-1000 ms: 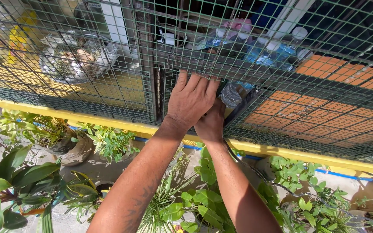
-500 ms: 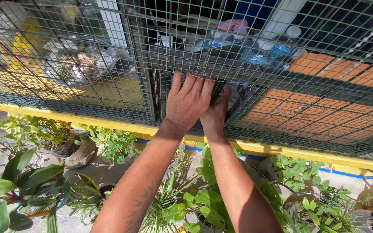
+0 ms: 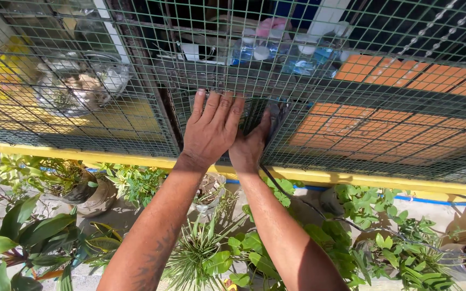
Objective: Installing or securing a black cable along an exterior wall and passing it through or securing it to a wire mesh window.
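Note:
My left hand (image 3: 211,132) lies flat against a green wire mesh panel (image 3: 383,124), fingers straight and pointing up, holding nothing. My right hand (image 3: 250,148) is just to its right and partly under it, thumb raised along the mesh. Its fingers are hidden behind my left hand. A shiny, crumpled clear object (image 3: 277,116) sits at the mesh right beside my right thumb; I cannot tell whether that hand grips it. A dark vertical frame post (image 3: 168,118) runs down the mesh just left of my left hand.
Behind the mesh lie plastic bottles (image 3: 297,56), a glass jar (image 3: 71,89) and orange tiles (image 3: 394,108). A yellow ledge (image 3: 378,183) runs below the mesh. Potted green plants (image 3: 206,253) crowd the ground beneath my arms, with a thin dark hose (image 3: 292,196) among them.
Both hands stay pressed on the mesh. My right hand has slid further under my left, and the clear object beside it is more covered than a second ago.

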